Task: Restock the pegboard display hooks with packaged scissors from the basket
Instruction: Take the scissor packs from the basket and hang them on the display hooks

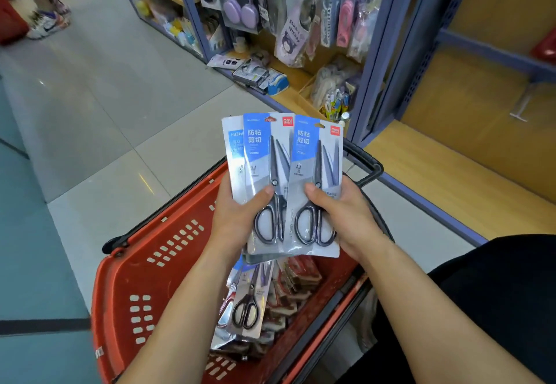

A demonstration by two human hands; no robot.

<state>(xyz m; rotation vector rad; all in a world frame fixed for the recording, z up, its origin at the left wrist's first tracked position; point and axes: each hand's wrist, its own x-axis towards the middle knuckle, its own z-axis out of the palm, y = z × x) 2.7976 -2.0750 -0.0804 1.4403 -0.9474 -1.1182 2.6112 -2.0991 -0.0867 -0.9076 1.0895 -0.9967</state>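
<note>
I hold a fan of packaged scissors above the red basket [141, 266]. My left hand [237, 215] grips a stack of blue-and-white scissor packs [255, 154], thumb on the front pack. My right hand [340, 215] grips one more scissor pack [316, 173], which overlaps the stack's right edge. Black-handled scissors show through each clear front. Another scissor pack [246, 302] lies in the basket on top of other packaged goods. A bare metal display hook [523, 103] sticks out from the wooden back panel at the upper right.
The blue-framed shelf unit [391, 52] stands to the right, its wooden base shelf [451, 179] low beside the basket. Headphones [240, 7] and cable packs hang further back, boxes lie on the floor edge. A person's shoes [48, 22] show at the far left on the tiled floor.
</note>
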